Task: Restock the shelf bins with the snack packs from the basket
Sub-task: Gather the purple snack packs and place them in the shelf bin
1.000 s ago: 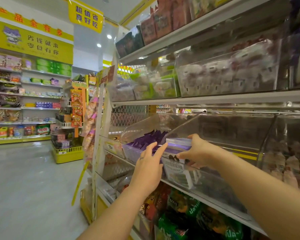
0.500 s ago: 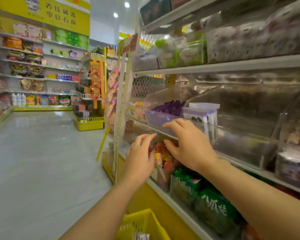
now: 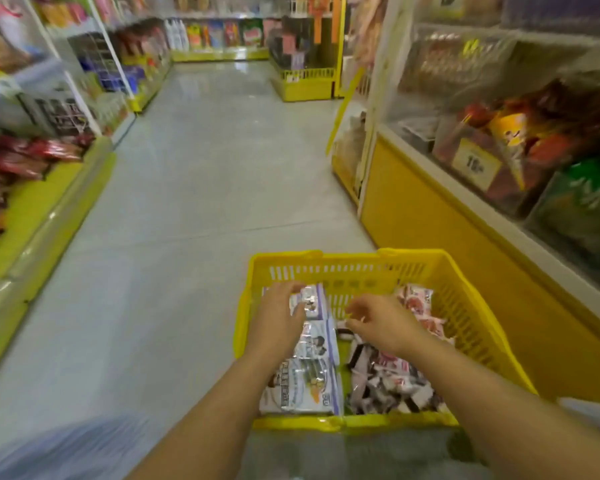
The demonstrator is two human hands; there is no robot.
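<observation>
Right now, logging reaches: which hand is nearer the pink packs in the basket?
Right. The right hand hovers left of the pink packs; the left hand is farther left, over the purple-edged packs.

Grey aisle floor point(image 3: 205, 174), yellow-based shelving point(image 3: 32, 209)

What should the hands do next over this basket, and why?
Probably the left hand should close on the white-and-purple pack right under its fingers. Both hands are over the yellow basket, neither seems to hold anything, and the right hand hangs loosely curled beside it.
</observation>
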